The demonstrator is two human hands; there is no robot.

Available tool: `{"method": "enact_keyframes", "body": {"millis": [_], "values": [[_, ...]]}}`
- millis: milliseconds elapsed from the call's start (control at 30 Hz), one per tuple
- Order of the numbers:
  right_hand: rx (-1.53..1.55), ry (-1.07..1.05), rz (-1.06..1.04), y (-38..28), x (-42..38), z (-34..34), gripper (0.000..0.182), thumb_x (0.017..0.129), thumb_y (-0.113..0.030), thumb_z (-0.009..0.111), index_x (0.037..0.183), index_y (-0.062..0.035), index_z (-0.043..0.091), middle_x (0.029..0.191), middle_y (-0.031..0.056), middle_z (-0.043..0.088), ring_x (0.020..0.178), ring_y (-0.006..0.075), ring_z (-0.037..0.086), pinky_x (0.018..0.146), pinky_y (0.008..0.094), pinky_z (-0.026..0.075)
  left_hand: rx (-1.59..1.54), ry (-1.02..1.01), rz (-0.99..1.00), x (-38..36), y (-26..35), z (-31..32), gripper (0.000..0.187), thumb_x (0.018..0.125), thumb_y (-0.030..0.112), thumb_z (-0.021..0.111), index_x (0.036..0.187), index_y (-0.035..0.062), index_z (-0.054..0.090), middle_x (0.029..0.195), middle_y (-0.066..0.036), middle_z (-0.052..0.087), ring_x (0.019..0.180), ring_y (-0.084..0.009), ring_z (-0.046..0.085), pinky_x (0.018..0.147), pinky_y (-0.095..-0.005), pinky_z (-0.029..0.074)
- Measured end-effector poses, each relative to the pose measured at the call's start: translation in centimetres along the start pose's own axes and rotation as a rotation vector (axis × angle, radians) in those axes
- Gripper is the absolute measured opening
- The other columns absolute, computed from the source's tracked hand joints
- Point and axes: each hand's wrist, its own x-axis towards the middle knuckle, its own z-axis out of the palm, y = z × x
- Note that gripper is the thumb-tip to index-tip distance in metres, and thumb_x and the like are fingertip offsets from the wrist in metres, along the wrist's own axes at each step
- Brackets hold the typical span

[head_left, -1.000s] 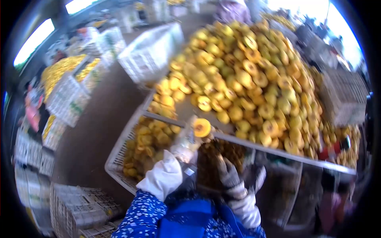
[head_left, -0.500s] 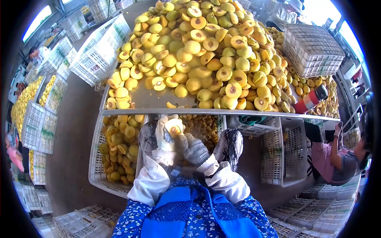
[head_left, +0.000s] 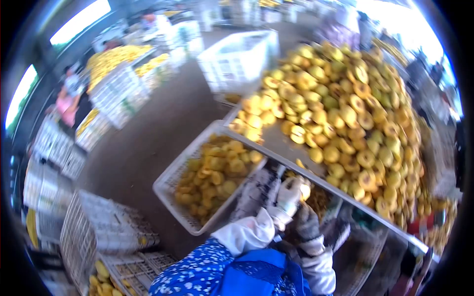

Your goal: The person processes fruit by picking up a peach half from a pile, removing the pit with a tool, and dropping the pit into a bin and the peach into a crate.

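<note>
— Concrete floor (head_left: 143, 143) and stacked white crates (head_left: 237, 59) fill the shed behind; what sits closest to the person?

— One metal table (head_left: 276, 143), heaped with halved yellow fruit (head_left: 345, 113), round, pale-skinned, each with a dark pit hollow. Below its edge stands a white lattice basket (head_left: 170, 180) of more yellow halves, and further under, a darker heap that looks like pits or scraps, too blurred to tell.

— And the hands?

— Both gloved, just under the table's rim. The left hand (head_left: 291, 190), in a pale glove, is wrapped around one fruit piece (head_left: 304, 189), only a yellow sliver showing. The right hand (head_left: 306, 222), in a grey knit glove, lies just below it, touching; whether it grips anything I cannot tell through the blur.

— How would that piece handle?

— Light, I'd judge, and soft-fleshed, with a wet, slippery cut face, easily bruised. Better to cup it by the rounded skin side, fingers spread, than to pinch the cut rim. The knit gloves should give some grip.
</note>
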Motion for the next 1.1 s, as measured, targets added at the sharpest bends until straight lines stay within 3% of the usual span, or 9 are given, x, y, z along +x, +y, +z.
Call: {"method": "enact_keyframes", "body": {"millis": [67, 167, 433, 667, 767, 900, 967, 1033, 1100], "values": [[0.479, -0.220, 0.404, -0.1, 1.2, -1.4, 0.027, 0.093, -0.014, 0.043, 0.111, 0.0037, 0.053, 0.093, 0.0189, 0.062, 0.083, 0.0309, 0.062, 0.075, 0.0356, 0.049, -0.189, -0.021, -0.062, 2.5, -4.6, -0.9, 0.021, 0.090, 0.019, 0.058, 0.082, 0.0000, 0.061, 0.068, -0.004, 0.059, 0.050, -0.0084, 0.049, 0.047, -0.0217, 0.038], [0.255, -0.253, 0.112, 2.1, 1.1, -0.7, 0.031, 0.086, -0.007, 0.045, 0.115, 0.0050, 0.047, 0.096, 0.0213, 0.060, 0.081, 0.0371, 0.060, 0.073, 0.0407, 0.048, -0.260, -0.108, -0.032, 2.8, -4.9, -1.3, 0.026, 0.090, 0.024, 0.058, 0.082, 0.0000, 0.063, 0.066, 0.000, 0.057, 0.052, -0.0048, 0.047, 0.047, -0.0203, 0.035], [0.698, -0.387, 0.317, 4.0, 0.6, -0.7, 0.042, 0.095, -0.041, 0.040, 0.089, -0.0033, 0.057, 0.065, 0.0089, 0.055, 0.055, 0.0236, 0.053, 0.049, 0.0338, 0.042, -0.018, -0.329, -0.076, 2.7, -4.2, -2.2, 0.030, 0.092, 0.024, 0.053, 0.082, -0.0034, 0.063, 0.077, -0.010, 0.065, 0.065, -0.0145, 0.061, 0.059, -0.0247, 0.050], [1.859, -0.692, 0.722, -0.8, 0.0, -2.1, 0.051, 0.089, -0.060, 0.039, 0.077, -0.0122, 0.051, 0.047, -0.0007, 0.039, 0.033, 0.0128, 0.036, 0.030, 0.0248, 0.026, -0.207, -0.517, -0.324, 0.7, -1.2, -1.6, 0.043, 0.090, 0.039, 0.049, 0.082, -0.0018, 0.059, 0.071, -0.014, 0.064, 0.054, -0.0244, 0.060, 0.048, -0.0347, 0.051], [1.825, -0.043, 1.255, -3.4, 0.9, -0.7, 0.055, 0.087, -0.064, 0.038, 0.077, -0.0110, 0.051, 0.044, -0.0002, 0.038, 0.031, 0.0113, 0.032, 0.028, 0.0242, 0.026, -0.697, -0.475, -0.592, 4.2, -3.8, -2.7, 0.044, 0.089, 0.047, 0.047, 0.094, 0.0033, 0.053, 0.073, -0.010, 0.060, 0.062, -0.0271, 0.062, 0.050, -0.0433, 0.054], [1.959, -0.433, 0.545, 4.1, -3.5, 3.0, 0.046, 0.087, -0.054, 0.049, 0.102, -0.0100, 0.054, 0.075, 0.0027, 0.054, 0.060, 0.0150, 0.054, 0.047, 0.0223, 0.043, -0.204, -0.160, 0.099, 7.4, -0.9, -8.5, 0.030, 0.091, 0.030, 0.052, 0.094, 0.0010, 0.058, 0.072, -0.011, 0.063, 0.055, -0.0224, 0.062, 0.047, -0.0319, 0.054], [1.335, -0.184, 0.673, 6.8, -5.1, 6.0, 0.048, 0.085, -0.053, 0.053, 0.107, -0.0102, 0.052, 0.081, 0.0045, 0.055, 0.065, 0.0162, 0.054, 0.051, 0.0252, 0.044, 0.277, 0.101, 0.302, 10.2, 1.8, -12.8, 0.026, 0.090, 0.025, 0.056, 0.083, 0.0003, 0.061, 0.069, -0.008, 0.063, 0.050, -0.0184, 0.059, 0.044, -0.0250, 0.047], [0.681, -0.146, 0.566, 10.6, -7.5, 9.7, 0.050, 0.083, -0.052, 0.056, 0.111, -0.0103, 0.051, 0.086, 0.0062, 0.056, 0.070, 0.0175, 0.055, 0.056, 0.0280, 0.045, 1.327, 0.232, 0.885, 13.0, 4.3, -17.6, 0.028, 0.079, 0.030, 0.067, 0.093, 0.0067, 0.062, 0.088, -0.012, 0.061, 0.074, -0.0254, 0.059, 0.063, -0.0363, 0.048], [0.324, -0.167, 0.379, 13.1, -9.7, 12.6, 0.054, 0.082, -0.051, 0.059, 0.116, -0.0105, 0.049, 0.092, 0.0079, 0.056, 0.075, 0.0188, 0.056, 0.060, 0.0308, 0.046, 1.665, 0.298, 0.979, 12.5, 8.6, -14.0, 0.041, 0.074, 0.036, 0.068, 0.103, 0.0089, 0.058, 0.102, -0.014, 0.055, 0.094, -0.0300, 0.054, 0.079, -0.0432, 0.044]]}}
